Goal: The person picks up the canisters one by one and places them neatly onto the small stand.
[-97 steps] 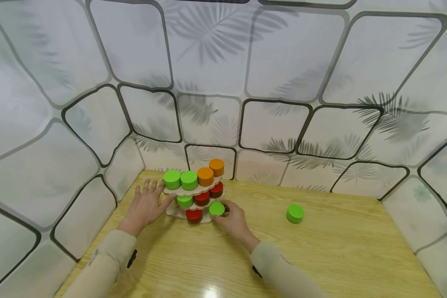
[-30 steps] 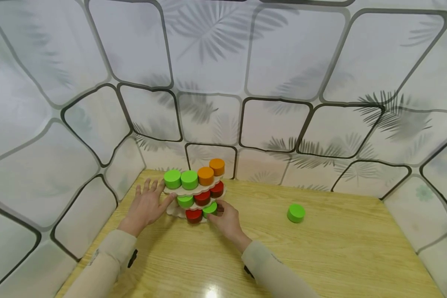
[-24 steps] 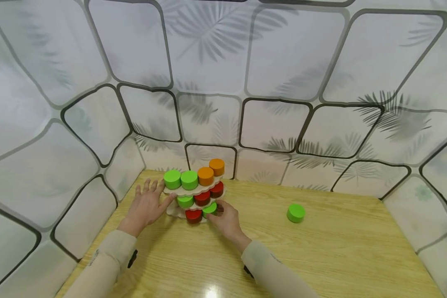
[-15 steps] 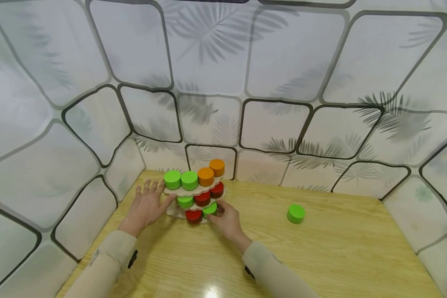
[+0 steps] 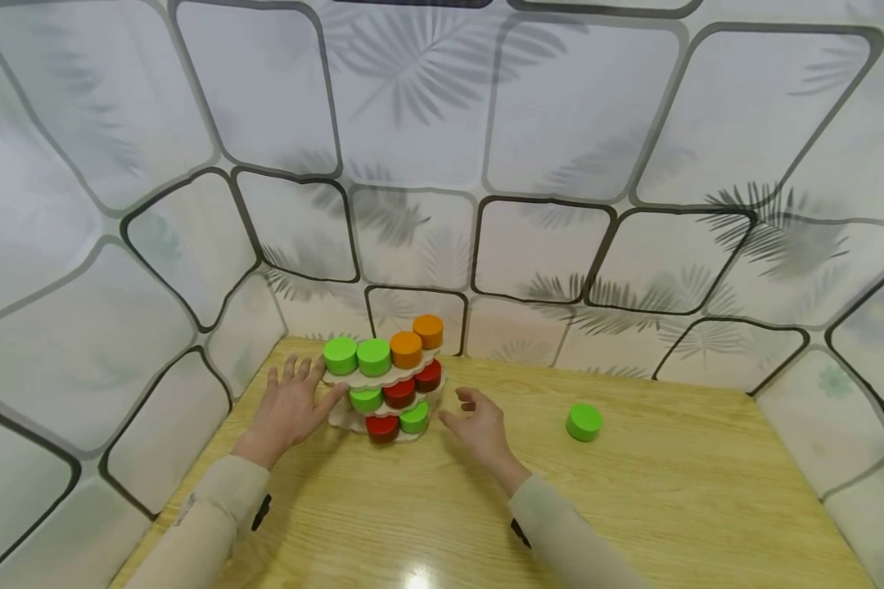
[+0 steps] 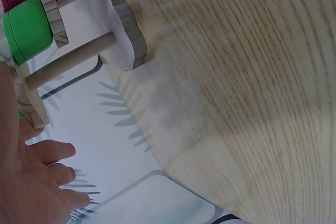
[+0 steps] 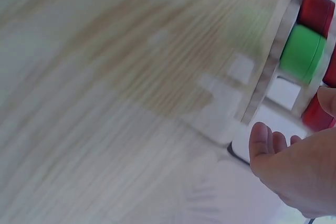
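Observation:
A pale wooden stand [image 5: 349, 417] with three wavy-edged tiers bears round coloured blocks. My left hand [image 5: 287, 405] holds the left end of its top tier between thumb and index finger, the other fingers spread. On the bottom tier a green block [image 5: 414, 417] sits beside a red block [image 5: 382, 429]. Just right of it, apart from the stand, my right hand [image 5: 482, 425] holds nothing, its fingers loosely bent. The right wrist view shows its fingertips near the stand, with a green block [image 7: 303, 52] farther along the tier.
Two green blocks [image 5: 340, 356] and two orange blocks [image 5: 406, 349] line the top tier; red blocks [image 5: 399, 393] and another green one [image 5: 366, 399] fill the middle. A loose green block [image 5: 584, 422] lies right on the wooden table [image 5: 678, 491]. Patterned walls [image 5: 545, 245] enclose the table behind and at both sides.
My right hand has brought the green block leftward onto the bottom tier against the red one, let it go and drawn back to the right. The left hand keeps its place.

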`<act>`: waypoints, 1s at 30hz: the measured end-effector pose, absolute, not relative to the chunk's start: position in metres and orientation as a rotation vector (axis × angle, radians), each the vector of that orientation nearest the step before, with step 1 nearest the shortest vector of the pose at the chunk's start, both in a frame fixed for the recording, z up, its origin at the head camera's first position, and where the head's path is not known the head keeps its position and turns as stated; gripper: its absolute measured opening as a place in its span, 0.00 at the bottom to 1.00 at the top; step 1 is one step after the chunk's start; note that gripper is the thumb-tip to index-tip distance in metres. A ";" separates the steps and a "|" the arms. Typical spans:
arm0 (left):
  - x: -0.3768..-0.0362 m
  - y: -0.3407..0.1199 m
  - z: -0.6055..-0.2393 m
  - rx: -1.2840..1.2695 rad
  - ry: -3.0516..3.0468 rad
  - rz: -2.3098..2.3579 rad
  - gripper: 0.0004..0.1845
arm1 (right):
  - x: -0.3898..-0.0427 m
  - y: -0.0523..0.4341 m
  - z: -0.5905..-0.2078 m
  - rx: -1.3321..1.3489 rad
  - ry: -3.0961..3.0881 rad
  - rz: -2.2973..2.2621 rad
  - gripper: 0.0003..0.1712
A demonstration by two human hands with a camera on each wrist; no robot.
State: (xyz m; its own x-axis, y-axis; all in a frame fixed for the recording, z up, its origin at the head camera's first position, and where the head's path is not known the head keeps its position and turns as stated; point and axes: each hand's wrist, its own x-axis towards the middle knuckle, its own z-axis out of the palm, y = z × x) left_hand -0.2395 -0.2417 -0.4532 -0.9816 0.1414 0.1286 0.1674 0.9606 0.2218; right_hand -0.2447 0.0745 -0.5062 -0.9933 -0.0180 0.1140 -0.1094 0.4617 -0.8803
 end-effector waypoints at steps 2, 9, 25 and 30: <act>-0.240 -0.242 -0.454 -0.237 -3.002 -0.355 0.45 | -0.246 0.083 -0.506 0.088 -2.607 1.588 0.30; -0.241 -0.243 -0.456 -0.239 -2.999 -0.355 0.45 | -0.248 0.112 -0.506 0.040 -2.597 1.571 0.31; -0.239 -0.243 -0.456 -0.228 -2.997 -0.376 0.45 | -0.251 0.169 -0.496 -0.085 -2.541 1.549 0.31; -0.241 -0.242 -0.456 -0.225 -2.996 -0.379 0.45 | -0.249 0.186 -0.491 -0.111 -2.540 1.591 0.32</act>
State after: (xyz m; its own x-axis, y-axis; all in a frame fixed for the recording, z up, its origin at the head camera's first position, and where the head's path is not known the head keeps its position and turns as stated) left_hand -0.2405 -0.2423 -0.4562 -0.9826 0.1322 0.1306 0.1606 0.9578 0.2383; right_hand -0.2489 0.1858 -0.4908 -0.9872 0.1373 0.0811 -0.0131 0.4371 -0.8993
